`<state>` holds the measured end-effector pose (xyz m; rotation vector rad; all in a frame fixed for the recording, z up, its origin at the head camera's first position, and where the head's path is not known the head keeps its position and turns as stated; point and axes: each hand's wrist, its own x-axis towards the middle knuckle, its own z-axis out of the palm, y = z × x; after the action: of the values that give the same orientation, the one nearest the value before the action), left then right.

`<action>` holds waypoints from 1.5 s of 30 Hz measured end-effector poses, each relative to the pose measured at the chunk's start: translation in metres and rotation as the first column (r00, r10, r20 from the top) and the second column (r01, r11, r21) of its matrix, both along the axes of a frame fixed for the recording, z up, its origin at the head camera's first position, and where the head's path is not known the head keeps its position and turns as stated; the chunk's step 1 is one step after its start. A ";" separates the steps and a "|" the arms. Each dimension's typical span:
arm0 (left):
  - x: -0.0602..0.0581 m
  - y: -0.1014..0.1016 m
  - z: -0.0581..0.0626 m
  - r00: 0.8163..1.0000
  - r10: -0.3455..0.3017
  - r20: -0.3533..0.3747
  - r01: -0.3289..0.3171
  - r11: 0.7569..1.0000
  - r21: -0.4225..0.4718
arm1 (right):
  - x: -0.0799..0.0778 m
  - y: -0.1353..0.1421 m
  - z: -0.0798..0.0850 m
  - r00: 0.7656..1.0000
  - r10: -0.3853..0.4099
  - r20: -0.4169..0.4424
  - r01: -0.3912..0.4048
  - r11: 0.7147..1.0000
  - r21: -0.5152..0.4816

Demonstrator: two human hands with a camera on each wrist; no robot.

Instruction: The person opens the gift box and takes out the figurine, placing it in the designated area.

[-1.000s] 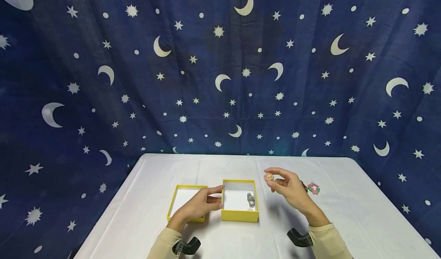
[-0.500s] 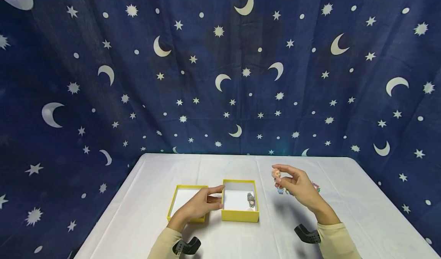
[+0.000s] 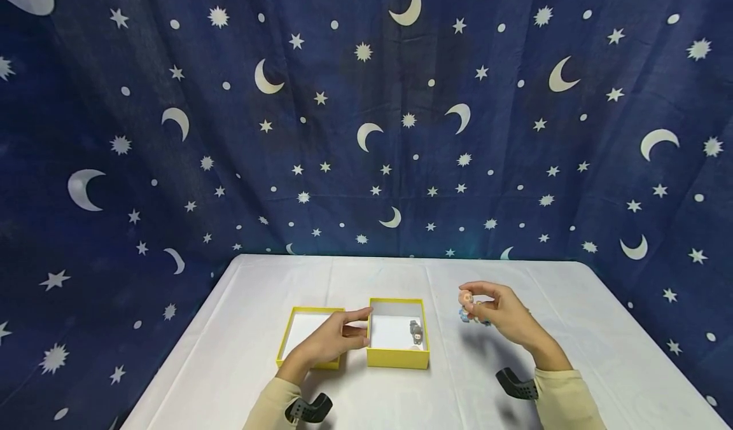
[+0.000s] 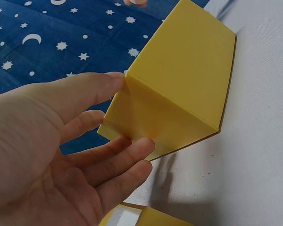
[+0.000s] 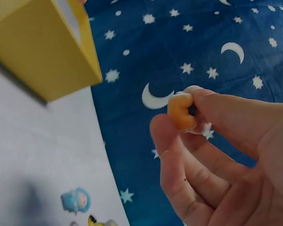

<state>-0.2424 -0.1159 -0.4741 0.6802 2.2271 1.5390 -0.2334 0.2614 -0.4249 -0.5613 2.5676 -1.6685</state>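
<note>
My right hand (image 3: 509, 315) pinches a small toy figurine (image 3: 466, 298) with a peach-coloured head between thumb and fingertips, above the table. In the right wrist view an orange C-shaped part of the figurine (image 5: 180, 112) shows. Below it, a blue figurine (image 3: 464, 316) is on the table, overlapped partly by my hand. My left hand (image 3: 331, 339) rests its fingertips against the left side of a yellow box (image 3: 397, 358); in the left wrist view its fingers (image 4: 115, 162) are fairly straight on the wall. Inside the box, near its right wall, lies a grey figurine (image 3: 416, 332).
Left of the box lies a shallow yellow lid (image 3: 302, 329) with a white inside, partly under my left hand. A yellow toy (image 5: 102, 221) shows near the blue figurine in the right wrist view. A white cloth covers the table (image 3: 389, 398); a starry curtain (image 3: 321, 131) hangs behind.
My right hand has moved right, away from the box, with the peach-headed figurine, rising and then lowering a little. It now hides the colourful toy at the right. My left hand stays put.
</note>
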 end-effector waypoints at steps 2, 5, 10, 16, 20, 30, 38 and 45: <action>0.000 0.000 0.000 1.000 -0.001 0.000 0.001 1.000 -0.002 | -0.002 0.002 -0.003 1.000 0.004 0.011 -0.004 1.000 0.022; 0.000 0.000 -0.001 1.000 -0.007 -0.001 0.007 1.000 -0.001 | -0.004 0.005 -0.009 1.000 0.010 0.020 -0.012 0.998 0.059; 0.001 0.000 0.000 1.000 -0.008 -0.003 0.008 1.000 0.005 | -0.008 0.013 -0.018 0.995 0.065 0.072 -0.073 0.991 0.112; 0.001 0.000 0.002 1.000 0.002 0.003 -0.002 1.000 0.011 | -0.010 0.018 -0.029 0.989 0.129 0.075 -0.142 0.971 0.191; 0.001 0.001 0.002 1.000 -0.001 0.004 0.001 1.000 0.015 | -0.010 0.019 -0.032 0.988 0.138 0.064 -0.149 0.959 0.242; 0.000 -0.001 0.000 1.000 -0.011 0.013 0.011 1.000 0.025 | -0.010 0.017 -0.040 0.989 0.129 0.076 -0.145 0.952 0.270; -0.001 -0.002 -0.003 1.000 -0.009 0.006 0.009 1.000 0.011 | -0.012 0.018 -0.044 0.982 0.178 0.067 -0.190 0.942 0.277; -0.001 -0.001 -0.001 1.000 -0.001 0.014 0.001 1.000 0.014 | -0.012 0.018 -0.046 0.981 0.160 0.105 -0.184 0.944 0.276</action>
<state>-0.2436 -0.1169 -0.4753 0.6724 2.2074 1.5558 -0.2450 0.2791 -0.4713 -0.6598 2.5505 -1.2144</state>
